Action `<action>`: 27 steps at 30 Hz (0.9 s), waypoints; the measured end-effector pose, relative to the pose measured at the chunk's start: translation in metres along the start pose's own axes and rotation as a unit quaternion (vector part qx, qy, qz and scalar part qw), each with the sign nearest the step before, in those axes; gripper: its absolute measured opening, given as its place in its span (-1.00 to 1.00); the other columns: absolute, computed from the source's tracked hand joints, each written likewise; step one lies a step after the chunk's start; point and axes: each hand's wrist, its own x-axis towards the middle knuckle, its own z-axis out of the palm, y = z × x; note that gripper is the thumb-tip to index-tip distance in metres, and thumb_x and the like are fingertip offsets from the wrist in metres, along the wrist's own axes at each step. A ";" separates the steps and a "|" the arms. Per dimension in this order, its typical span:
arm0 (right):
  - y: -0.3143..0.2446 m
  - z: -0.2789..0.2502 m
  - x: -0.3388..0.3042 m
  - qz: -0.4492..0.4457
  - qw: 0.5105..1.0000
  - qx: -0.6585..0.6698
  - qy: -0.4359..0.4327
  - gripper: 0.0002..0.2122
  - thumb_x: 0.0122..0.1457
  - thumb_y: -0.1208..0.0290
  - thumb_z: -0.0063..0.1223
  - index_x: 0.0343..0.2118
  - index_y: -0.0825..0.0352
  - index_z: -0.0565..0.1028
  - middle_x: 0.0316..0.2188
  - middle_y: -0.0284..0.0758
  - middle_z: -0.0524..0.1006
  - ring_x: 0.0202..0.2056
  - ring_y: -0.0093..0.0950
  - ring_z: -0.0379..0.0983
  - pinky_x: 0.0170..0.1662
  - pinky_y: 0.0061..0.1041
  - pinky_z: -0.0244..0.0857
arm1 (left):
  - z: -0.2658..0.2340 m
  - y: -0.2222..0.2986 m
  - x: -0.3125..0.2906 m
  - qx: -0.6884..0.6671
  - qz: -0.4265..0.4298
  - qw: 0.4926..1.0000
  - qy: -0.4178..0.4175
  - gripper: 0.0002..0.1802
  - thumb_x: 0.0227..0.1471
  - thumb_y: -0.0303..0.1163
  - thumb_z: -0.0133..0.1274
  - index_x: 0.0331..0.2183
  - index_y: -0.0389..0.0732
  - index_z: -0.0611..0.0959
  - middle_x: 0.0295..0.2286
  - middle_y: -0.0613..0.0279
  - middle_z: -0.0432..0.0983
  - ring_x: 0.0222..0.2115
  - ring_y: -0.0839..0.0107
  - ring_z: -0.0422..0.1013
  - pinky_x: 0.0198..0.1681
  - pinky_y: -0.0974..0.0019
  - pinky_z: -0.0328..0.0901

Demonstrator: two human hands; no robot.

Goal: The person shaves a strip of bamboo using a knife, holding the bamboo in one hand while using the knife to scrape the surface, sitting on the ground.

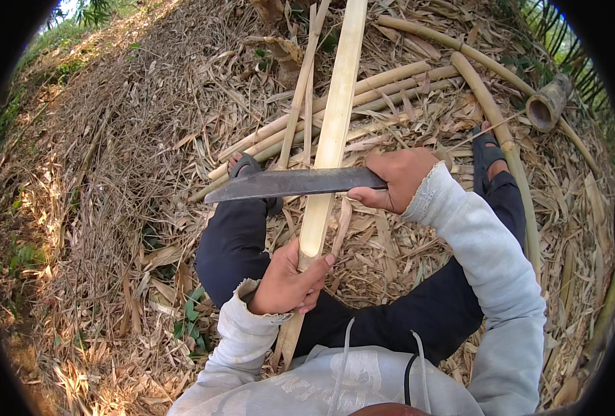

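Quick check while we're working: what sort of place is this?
Outdoors, most likely in or beside a bamboo grove: dry leaf litter lies thick underfoot, cut bamboo poles lie across it, and green growth shows at the upper right.

Left hand (279, 281): near, left of centre; fingers wrapped, thumb (315, 272) pointing right and far. Right hand (406, 177): farther, right; curled grip, thumb (365, 197) pointing left. Left arm (234, 350): bent. Right arm (491, 249): bent, elbow outward right. Legs (227, 239): spread, knees bent.
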 end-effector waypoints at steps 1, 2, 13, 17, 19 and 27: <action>-0.004 -0.001 -0.002 -0.018 1.000 -0.009 -0.001 -0.46 0.10 -0.22 -0.02 -0.51 0.31 0.45 -0.66 -0.18 0.47 -0.55 -0.12 0.48 -0.45 -0.25 0.37 | 0.000 0.000 0.001 0.016 0.011 1.000 0.000 -0.81 0.20 -0.43 -0.04 -0.19 -0.20 0.31 -0.76 0.42 0.13 -0.86 0.62 0.07 -0.84 0.44 0.02; -0.001 -0.003 0.000 -0.032 0.999 -0.015 -0.001 -0.46 0.08 -0.22 0.00 -0.51 0.30 0.44 -0.65 -0.19 0.48 -0.55 -0.13 0.48 -0.46 -0.26 0.37 | -0.001 0.001 0.004 0.032 0.021 0.999 -0.001 -0.80 0.20 -0.42 -0.04 -0.18 -0.20 0.31 -0.76 0.42 0.14 -0.86 0.62 0.07 -0.84 0.44 0.02; 0.059 -0.015 0.009 0.003 0.994 -0.105 0.011 -0.31 0.02 -0.44 -0.19 -0.49 0.27 0.52 -0.63 -0.20 0.52 -0.50 -0.21 0.52 -0.39 -0.26 0.42 | -0.004 0.002 0.000 0.012 0.017 1.000 0.000 -0.83 0.20 -0.44 -0.04 -0.24 -0.19 0.30 -0.75 0.41 0.14 -0.86 0.62 0.07 -0.85 0.43 0.01; 0.080 -0.019 0.010 0.009 0.989 -0.146 0.000 -0.28 0.02 -0.46 -0.25 -0.40 0.25 0.56 -0.60 -0.20 0.53 -0.46 -0.21 0.53 -0.35 -0.25 0.43 | -0.002 0.005 0.006 0.037 0.016 0.999 0.001 -0.83 0.20 -0.44 -0.04 -0.25 -0.18 0.29 -0.75 0.39 0.14 -0.87 0.61 0.07 -0.85 0.43 0.00; 0.084 -0.024 0.010 0.023 0.989 -0.144 -0.008 -0.27 0.04 -0.46 -0.29 -0.36 0.23 0.58 -0.55 -0.17 0.55 -0.44 -0.20 0.53 -0.32 -0.25 0.43 | -0.002 0.003 0.002 0.030 0.010 0.999 0.002 -0.83 0.20 -0.44 -0.04 -0.25 -0.17 0.29 -0.75 0.39 0.14 -0.87 0.61 0.07 -0.85 0.43 0.01; 0.113 -0.038 0.002 0.107 0.982 -0.154 0.003 -0.41 0.11 -0.30 -0.18 -0.40 0.26 0.50 -0.53 -0.10 0.52 -0.41 -0.05 0.46 -0.30 -0.14 0.33 | -0.002 0.003 0.003 0.025 0.003 1.000 -0.009 -0.85 0.20 -0.46 -0.06 -0.27 -0.17 0.29 -0.77 0.40 0.13 -0.87 0.61 0.06 -0.86 0.42 0.00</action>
